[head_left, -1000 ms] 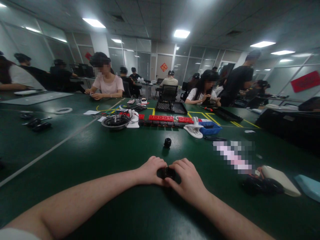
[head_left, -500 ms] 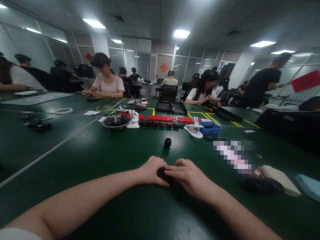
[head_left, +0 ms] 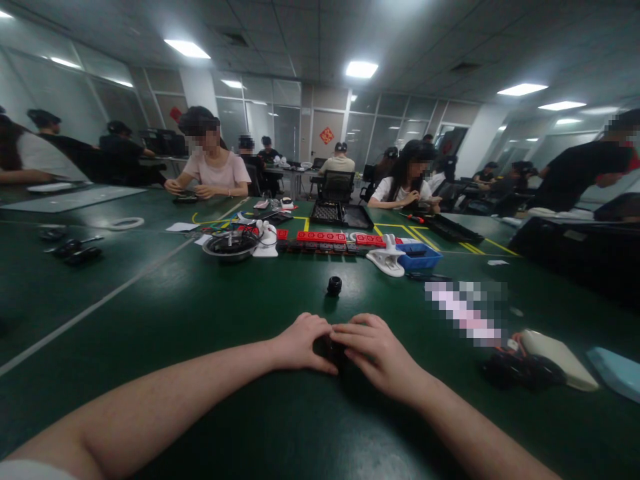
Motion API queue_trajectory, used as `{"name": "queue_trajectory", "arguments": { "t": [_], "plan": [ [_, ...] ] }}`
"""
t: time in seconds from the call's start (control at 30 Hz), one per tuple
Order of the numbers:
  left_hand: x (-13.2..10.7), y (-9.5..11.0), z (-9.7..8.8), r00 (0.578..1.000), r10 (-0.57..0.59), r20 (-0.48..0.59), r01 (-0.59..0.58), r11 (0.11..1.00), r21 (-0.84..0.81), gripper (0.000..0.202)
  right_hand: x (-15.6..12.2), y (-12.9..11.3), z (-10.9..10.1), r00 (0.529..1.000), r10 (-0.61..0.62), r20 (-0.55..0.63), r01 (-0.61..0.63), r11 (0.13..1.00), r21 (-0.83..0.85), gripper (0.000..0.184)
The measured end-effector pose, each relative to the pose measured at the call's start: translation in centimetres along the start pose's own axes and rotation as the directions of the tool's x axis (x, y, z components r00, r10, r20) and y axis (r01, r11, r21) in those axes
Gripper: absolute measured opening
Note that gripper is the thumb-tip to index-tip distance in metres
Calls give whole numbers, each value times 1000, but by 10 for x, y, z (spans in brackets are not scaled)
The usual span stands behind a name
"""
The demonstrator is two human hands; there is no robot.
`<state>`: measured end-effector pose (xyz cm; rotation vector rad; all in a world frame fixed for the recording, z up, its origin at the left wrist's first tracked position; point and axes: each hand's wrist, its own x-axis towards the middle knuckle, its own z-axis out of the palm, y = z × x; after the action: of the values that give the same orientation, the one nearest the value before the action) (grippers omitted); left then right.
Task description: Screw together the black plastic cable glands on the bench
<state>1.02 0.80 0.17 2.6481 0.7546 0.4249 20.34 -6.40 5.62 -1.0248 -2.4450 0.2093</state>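
Observation:
Both my hands rest on the green table, fingertips meeting over a small black object that is mostly hidden between them. My left hand is curled with its fingers closed round the object's left side. My right hand covers it from the right, fingers bent over the top. A separate small black cylindrical part stands on the table just beyond my hands, untouched.
Further back lie a round black dish, red strips, a white clip and a blue tray. At right sit a black item and a white case. Several people sit at the far side.
My right hand's fingers have slid further over the black object, hiding it more. A person in black at the back right has walked to the right.

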Motion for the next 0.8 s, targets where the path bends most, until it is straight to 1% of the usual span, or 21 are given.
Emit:
{"name": "queue_trajectory", "arguments": {
  "t": [0.03, 0.07, 0.13, 0.2, 0.3, 0.43, 0.57, 0.7, 0.8],
  "plan": [
    [0, 0, 0, 1000, -1, -1, 1, 1000, -2, 48, -1, 0, 2, 995, 62, -77, -60, 998, 35, 31],
    [0, 0, 0, 1000, -1, -2, 1, 1000, -1, 48, -1, 0, 4, 979, 139, -149, -129, 989, 70, 31],
    [0, 0, -1, 1000, 6, -2, -6, 1000, 6, 47, -1, -1, 9, 927, 278, -251, -259, 960, 108, 30],
    [1, 1, -1, 1000, 13, -5, -12, 1000, 13, 47, 0, -3, 14, 892, 356, -279, -347, 934, 82, 27],
    [1, 2, -2, 1000, 11, -2, -11, 1000, 13, 46, 4, -7, 21, 885, 389, -256, -409, 912, -25, 28],
    [2, 2, -1, 1000, 6, -4, -6, 1000, 16, 44, 7, -13, 27, 903, 368, -224, -406, 899, -161, 34],
    [2, 0, 1, 1000, 22, -11, -21, 999, 25, 41, 7, -13, 30, 923, 334, -192, -376, 891, -254, 31],
    [2, 1, 2, 1000, 4, -18, -3, 1000, 30, 40, 7, -12, 30, 944, 272, -184, -315, 908, -276, 25],
    [1, 3, 0, 1000, -4, -6, 5, 1000, 29, 39, 7, -14, 24, 964, 228, -136, -256, 933, -254, 20]
  ]
}}
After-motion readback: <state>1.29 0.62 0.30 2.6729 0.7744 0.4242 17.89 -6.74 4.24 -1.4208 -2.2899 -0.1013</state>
